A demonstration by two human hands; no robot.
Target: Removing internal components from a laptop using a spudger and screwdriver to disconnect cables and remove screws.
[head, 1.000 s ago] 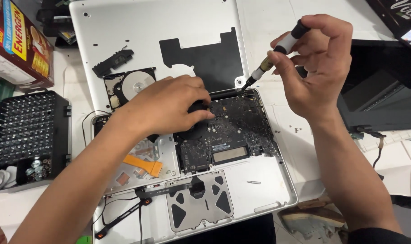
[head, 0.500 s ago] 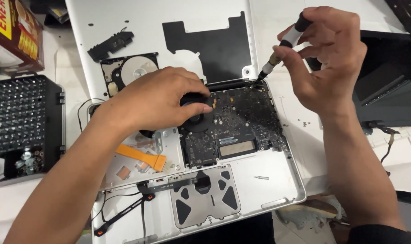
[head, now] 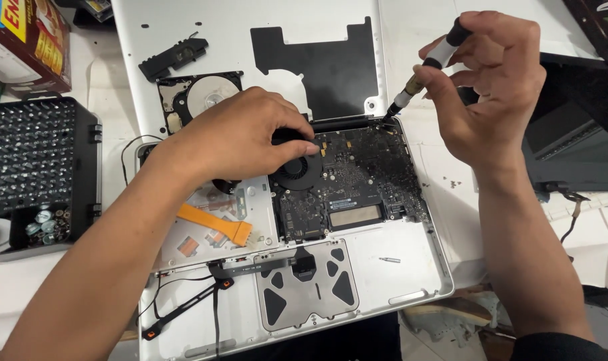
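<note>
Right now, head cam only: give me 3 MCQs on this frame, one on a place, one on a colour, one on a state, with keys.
1. Where does the screwdriver tip sit?
A. at the logic board's top right corner
B. on the trackpad
C. in the bit case

2. What colour is the flat ribbon cable left of the board?
A. blue
B. orange
C. green

3. What is the left hand doing?
A. holding a loose screw in the air
B. resting on the open laptop over the fan
C. lying on the table

Key: A, the tip meets that corner; B, the strip is plainly orange; B, the fingers lie over the fan's edge, while the right hand grips the screwdriver.
</note>
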